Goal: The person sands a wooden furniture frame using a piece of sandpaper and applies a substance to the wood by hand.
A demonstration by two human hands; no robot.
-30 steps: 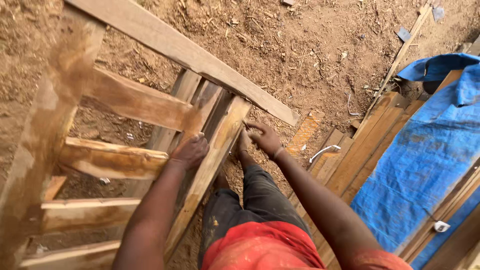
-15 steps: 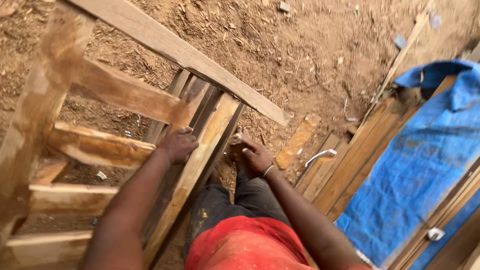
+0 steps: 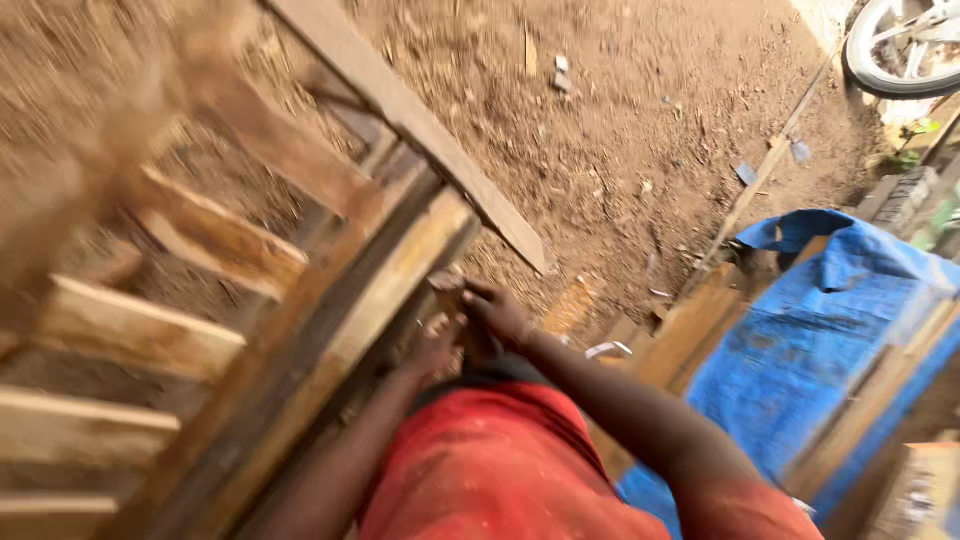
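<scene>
A slatted wooden frame (image 3: 200,330) leans over the dirt ground and fills the left half of the head view. Its long pale rail (image 3: 400,280) runs diagonally toward me. My right hand (image 3: 500,315) sits just right of that rail, fingers curled around a small brown wooden block (image 3: 447,288) held against the rail's edge. My left hand (image 3: 435,350) is directly below it, close to the rail and touching the right hand. It is blurred and partly hidden, so its grip is unclear. My red shirt (image 3: 500,470) covers the bottom centre.
A blue tarp (image 3: 830,340) lies over stacked planks (image 3: 690,330) on the right. A small bent metal piece (image 3: 606,350) rests on the dirt beside the planks. A wheel (image 3: 900,50) shows at the top right. Loose sticks and scraps dot the ground.
My left hand has come off the top of the rail and dropped to meet my right hand at the rail's right edge. The view has swung right and blurred.
</scene>
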